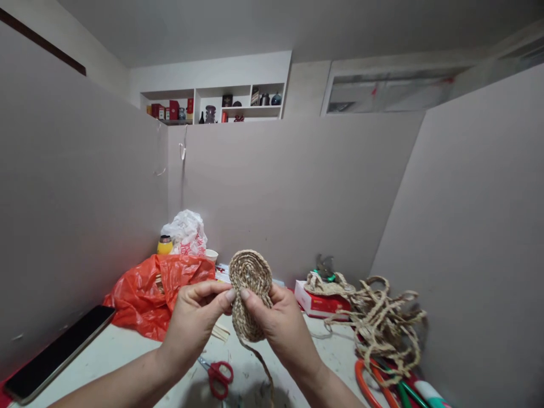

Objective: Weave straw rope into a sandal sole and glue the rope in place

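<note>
Between my two hands, a coiled piece of braided straw cord (250, 269), shaped like a shoe sole, stands upright above the table. My left hand (199, 309) pinches its left edge at the narrow waist. With the thumb pressed on its front, my right hand (276, 314) grips the right side; the fingers behind are partly hidden. A loose tail of braid hangs from the lower end toward the table. Red-handled scissors (219, 378) lie below my hands.
An orange plastic bag (140, 294) and a phone (59, 354) lie left. At right are a heap of braided cord (382, 323), a red-and-white box (321, 303) and orange-handled tools (366, 382). Grey partitions (289, 187) enclose the table (178, 385).
</note>
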A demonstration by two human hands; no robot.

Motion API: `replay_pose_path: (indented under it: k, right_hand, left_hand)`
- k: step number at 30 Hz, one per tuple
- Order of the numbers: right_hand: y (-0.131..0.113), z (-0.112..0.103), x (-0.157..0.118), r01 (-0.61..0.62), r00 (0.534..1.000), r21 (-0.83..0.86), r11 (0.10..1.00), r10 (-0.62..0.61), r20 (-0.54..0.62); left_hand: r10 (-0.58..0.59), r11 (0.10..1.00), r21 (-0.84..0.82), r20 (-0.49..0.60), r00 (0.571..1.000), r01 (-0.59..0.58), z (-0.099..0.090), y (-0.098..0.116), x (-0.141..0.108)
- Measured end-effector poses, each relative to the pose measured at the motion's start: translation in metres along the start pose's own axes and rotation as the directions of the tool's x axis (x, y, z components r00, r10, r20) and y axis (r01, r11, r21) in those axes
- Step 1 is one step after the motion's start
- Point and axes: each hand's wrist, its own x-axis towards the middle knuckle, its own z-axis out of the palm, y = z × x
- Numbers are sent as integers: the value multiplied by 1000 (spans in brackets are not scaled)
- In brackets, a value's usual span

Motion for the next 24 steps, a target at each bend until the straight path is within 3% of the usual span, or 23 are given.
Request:
replay_pose_path:
  k: [4, 9, 12, 19, 24]
  right_hand:
    - [1, 2, -1, -7, 1000, 15, 1000, 7, -7]
    - [-9, -8, 1, 49, 988, 30, 998, -53, 144]
    - [-11, -12, 3, 53, 985, 44, 998, -60, 159]
    - [-9, -10, 0, -147, 972, 338, 930, 71, 226]
    - [-12, -10, -2, -148, 966, 365, 919, 55, 254]
  left_hand:
    - [-34, 999, -33, 1, 999, 34, 0, -2, 1]
    - [-27, 996, -80, -17, 1000, 25, -5, 1, 4]
    - [-7, 995, -102, -24, 1000, 4, -6, 3, 5]
    - [-55, 971, -223, 165, 985, 92, -6, 3, 2]
    - [-54, 953, -279, 234, 971, 120, -6, 5, 4]
